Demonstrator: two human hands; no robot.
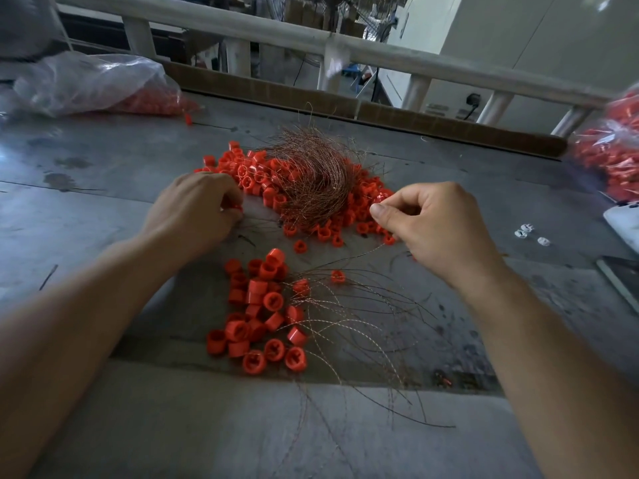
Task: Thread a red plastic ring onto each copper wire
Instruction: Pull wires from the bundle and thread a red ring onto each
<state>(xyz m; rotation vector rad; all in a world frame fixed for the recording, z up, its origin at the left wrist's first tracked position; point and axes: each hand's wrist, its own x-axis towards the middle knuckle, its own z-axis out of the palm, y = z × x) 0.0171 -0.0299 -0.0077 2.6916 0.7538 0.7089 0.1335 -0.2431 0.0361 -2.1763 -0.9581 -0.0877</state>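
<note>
A tangled bundle of copper wires (316, 178) lies on a heap of loose red plastic rings (256, 174) at the middle of the grey table (103, 188). My left hand (193, 216) is curled at the heap's left edge, with a red ring (235, 206) between its fingertips. My right hand (435, 226) pinches a red ring (379, 198) between thumb and forefinger at the heap's right edge. A thin wire (349, 259) trails down from under that hand. Nearer me lies a second pile of rings (259, 316) with wires through them fanning out to the right (373, 326).
A clear plastic bag of red rings (96, 84) sits at the back left, another bag (612, 150) at the right edge. Small white parts (525, 233) lie at the right beside a white object (626, 226). A cardboard strip (380, 110) and white railing (345, 46) bound the far side.
</note>
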